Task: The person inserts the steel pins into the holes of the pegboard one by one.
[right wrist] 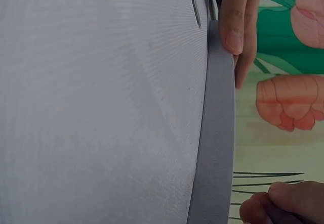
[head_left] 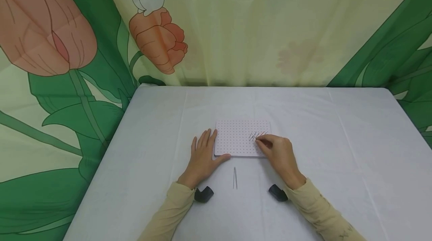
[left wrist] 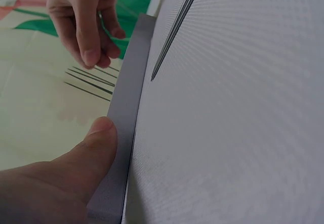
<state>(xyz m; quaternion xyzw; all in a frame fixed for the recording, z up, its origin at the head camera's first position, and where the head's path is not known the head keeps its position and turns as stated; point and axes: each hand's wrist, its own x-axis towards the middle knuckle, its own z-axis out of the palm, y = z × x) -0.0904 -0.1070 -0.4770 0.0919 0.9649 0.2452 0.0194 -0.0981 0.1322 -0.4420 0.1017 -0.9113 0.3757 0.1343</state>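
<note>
A white pegboard with rows of small holes lies flat on the table. Several thin metal pins stand slanted in its right part. My left hand lies at the board's left front corner, fingers straight along the left side, thumb against the front edge. Over the pins, my right hand has its thumb and index fingertips pinched together on a thin pin; the fingers hide most of that pin. In the right wrist view, the pins stick out from the board's face beside these fingertips.
Two slim metal prongs, meeting at the far end like tweezers, lie on the white tablecloth in front of the board. A black wrist device shows by the left sleeve, another by the right. A printed curtain hangs behind.
</note>
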